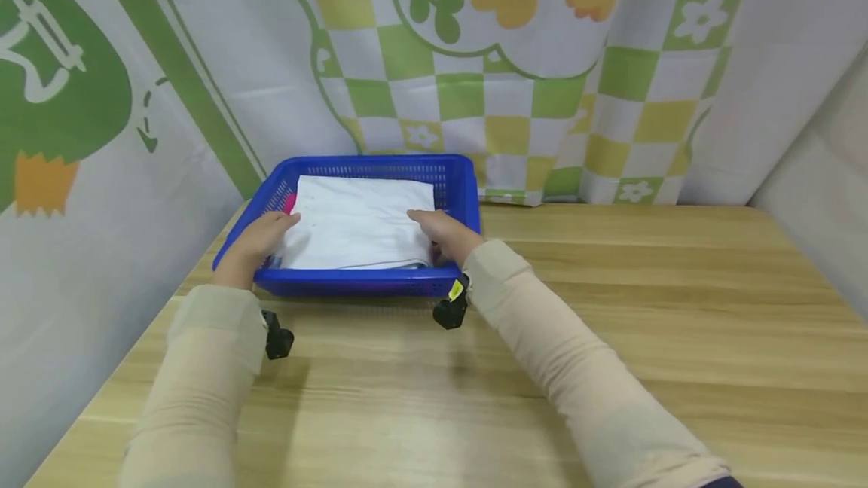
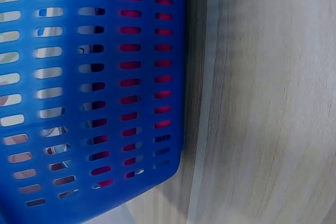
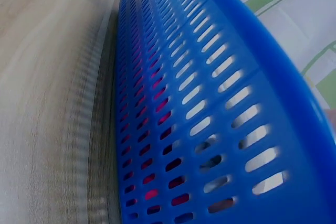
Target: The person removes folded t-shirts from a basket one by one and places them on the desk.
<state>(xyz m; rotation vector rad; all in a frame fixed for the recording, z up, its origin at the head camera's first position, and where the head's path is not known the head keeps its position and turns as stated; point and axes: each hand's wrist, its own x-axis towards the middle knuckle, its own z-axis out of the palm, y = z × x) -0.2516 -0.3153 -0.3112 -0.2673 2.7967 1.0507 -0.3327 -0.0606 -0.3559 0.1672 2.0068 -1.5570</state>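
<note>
A folded white cloth [image 1: 356, 221] lies on top of the contents of a blue plastic basket [image 1: 366, 282]. My left hand [image 1: 260, 239] holds the cloth's left edge, thumb on top and the other fingers hidden beneath. On the opposite edge my right hand [image 1: 447, 235] grips it in the same way, inside the basket's right wall. Something pink [image 1: 290, 202] peeks out beside the cloth at the left. Both wrist views are filled by the slotted basket wall [image 2: 112, 40], with pink showing through the slots; neither shows fingers on the cloth.
The basket stands on a wooden table [image 1: 644, 307], near its far left edge. Behind it hangs a checked, flowered curtain [image 1: 461, 96]. A printed fabric wall [image 1: 183, 164] runs along the left side. Small black devices [image 1: 276, 336] sit on both wrists.
</note>
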